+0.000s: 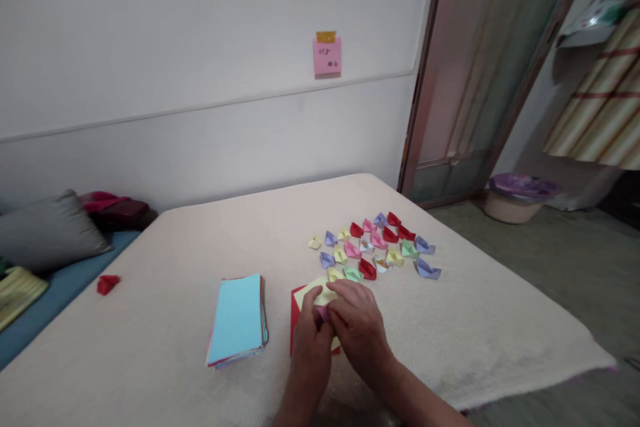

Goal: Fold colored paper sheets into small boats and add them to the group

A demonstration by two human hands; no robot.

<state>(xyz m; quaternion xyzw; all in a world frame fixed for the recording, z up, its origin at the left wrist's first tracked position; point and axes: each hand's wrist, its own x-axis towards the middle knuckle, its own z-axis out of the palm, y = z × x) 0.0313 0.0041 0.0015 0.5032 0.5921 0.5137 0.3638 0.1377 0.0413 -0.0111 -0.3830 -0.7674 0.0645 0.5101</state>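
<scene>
My left hand (313, 327) and my right hand (357, 317) meet over a small pink-purple folded paper (323, 312). The fingers of both are closed round it and hide most of its shape. Beneath them lies a pale yellow sheet (315, 288) on top of a red sheet (296, 320). Just beyond my hands stand several small folded paper boats in rows, among them a dark red boat (367, 269), a green boat (353, 273) and a purple boat (427, 269).
Left of my hands is a stack of coloured paper (237, 320) with light blue on top. A red folded paper (107, 284) lies far left on the cream cover (165, 340). A grey pillow (50, 230) sits past the left edge. A pink note (327, 59) hangs on the wall.
</scene>
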